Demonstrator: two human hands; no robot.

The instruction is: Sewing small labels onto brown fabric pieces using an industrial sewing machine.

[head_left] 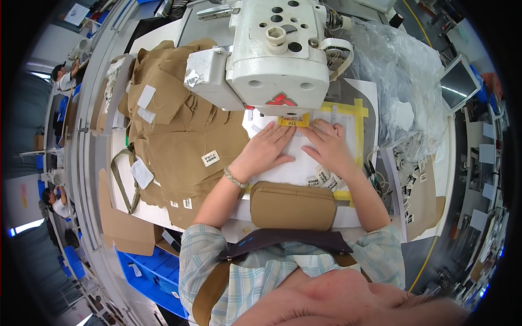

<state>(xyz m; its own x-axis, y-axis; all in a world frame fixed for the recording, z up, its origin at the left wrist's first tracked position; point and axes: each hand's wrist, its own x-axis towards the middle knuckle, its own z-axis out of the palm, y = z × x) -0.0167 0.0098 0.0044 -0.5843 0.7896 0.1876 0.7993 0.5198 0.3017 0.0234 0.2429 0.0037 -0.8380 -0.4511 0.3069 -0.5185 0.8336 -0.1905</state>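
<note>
A white industrial sewing machine stands over the work surface, with a small yellow plate low at its front. Close by that plate my left hand lies flat, fingers stretched forward and thumb apart. Opposite it, my right hand also rests with its fingers out. The fingertips of both come near the sewing spot, and whatever lies beneath them is hidden. Under my right wrist sit several small white fabric labels. A padded tan cushion lies between my forearms.
Tan fabric pieces are heaped on the left, some bearing white labels. To the right are clear plastic wrap, a bundle of labels and scissors. A blue crate stands lower left. Other people work far left.
</note>
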